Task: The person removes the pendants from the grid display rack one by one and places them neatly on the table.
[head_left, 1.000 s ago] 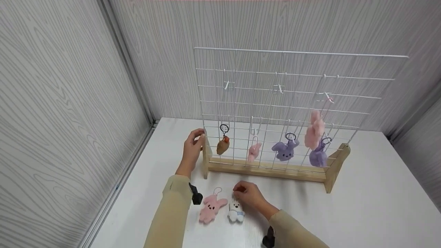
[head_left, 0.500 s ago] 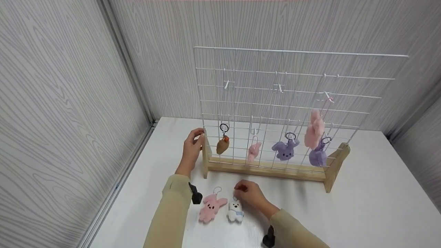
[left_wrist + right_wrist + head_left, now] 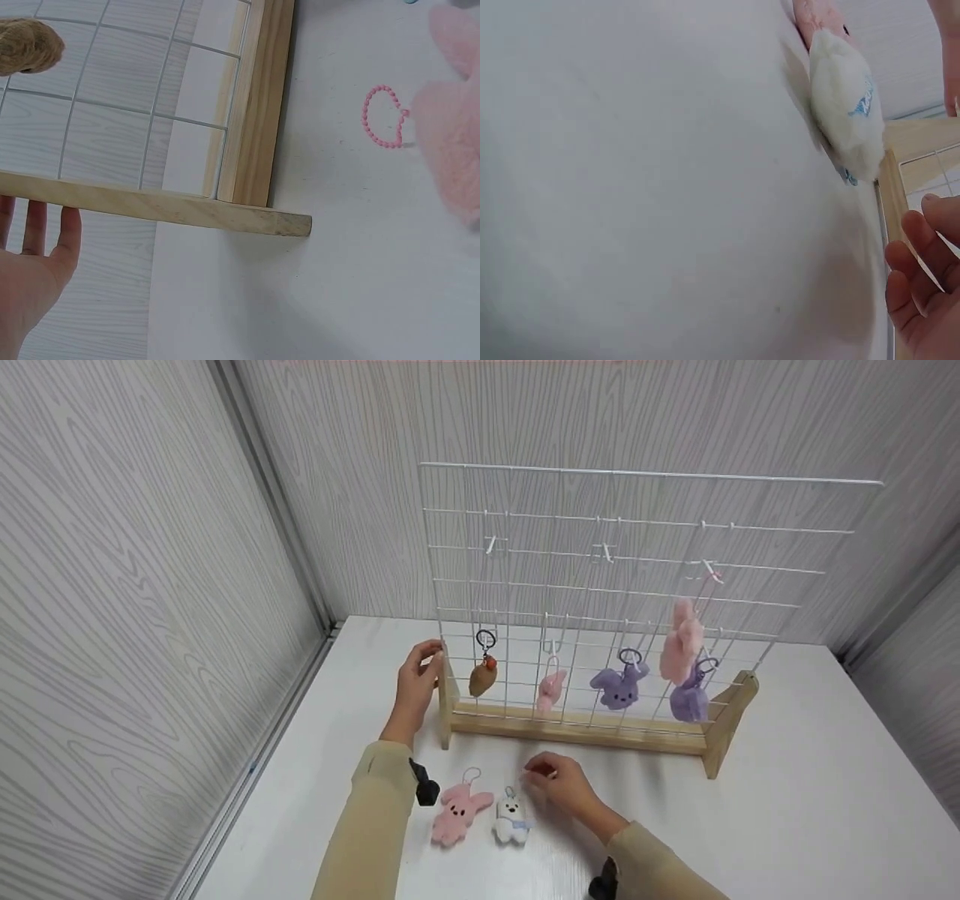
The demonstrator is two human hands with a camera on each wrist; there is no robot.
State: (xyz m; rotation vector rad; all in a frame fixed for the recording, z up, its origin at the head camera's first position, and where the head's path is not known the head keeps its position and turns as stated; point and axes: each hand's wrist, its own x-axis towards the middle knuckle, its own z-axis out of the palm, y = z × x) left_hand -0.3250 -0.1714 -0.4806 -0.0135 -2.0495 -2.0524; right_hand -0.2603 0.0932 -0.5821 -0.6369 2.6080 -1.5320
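Note:
My left hand [image 3: 418,682] touches the left wooden end post [image 3: 448,701] of a wire grid rack [image 3: 577,725]. In the left wrist view its fingertips [image 3: 70,219] meet the outer edge of that post. My right hand [image 3: 566,785], its fingers slightly bent and holding nothing, hovers just right of a small white plush keychain [image 3: 512,819] with a blue scarf. That keychain lies face up on the table, its ring toward the rack. Left of it lies a pink plush rabbit keychain [image 3: 456,814] with a beaded loop [image 3: 365,120].
On the rack's lower hooks hang a brown charm [image 3: 483,678], a small pink plush [image 3: 551,690], a purple rabbit plush [image 3: 619,688] and another purple plush [image 3: 688,703]. A larger pink plush [image 3: 681,643] hangs from an upper hook at right. Two upper hooks [image 3: 491,544] protrude bare.
My right hand has let go of the white plush keychain's ring and drawn slightly to the right. My left hand stays at the wooden post.

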